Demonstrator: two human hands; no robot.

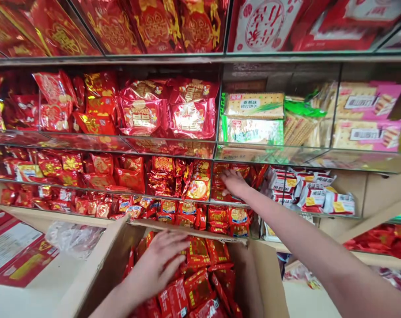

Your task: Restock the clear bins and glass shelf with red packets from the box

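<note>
An open cardboard box (266,269) stands in front of me, filled with small red packets (200,289) with gold print. Over its far left part is my left hand (160,254), fingers stretched out and slightly apart above the packets, nothing visible in its grasp. My right hand (235,183) reaches into a middle shelf compartment of similar red packets (220,170). Its fingers and thumb are spread against those packets; the fingertips are partly lost among the red wrappers.
Glass-fronted shelves (174,148) hold red and gold packs, with green-edged cracker packs (253,106) and white snack packets (313,196) at the right. A red carton (15,251) and clear plastic bag (74,238) lie left of the box. A wooden strip (379,212) slants at right.
</note>
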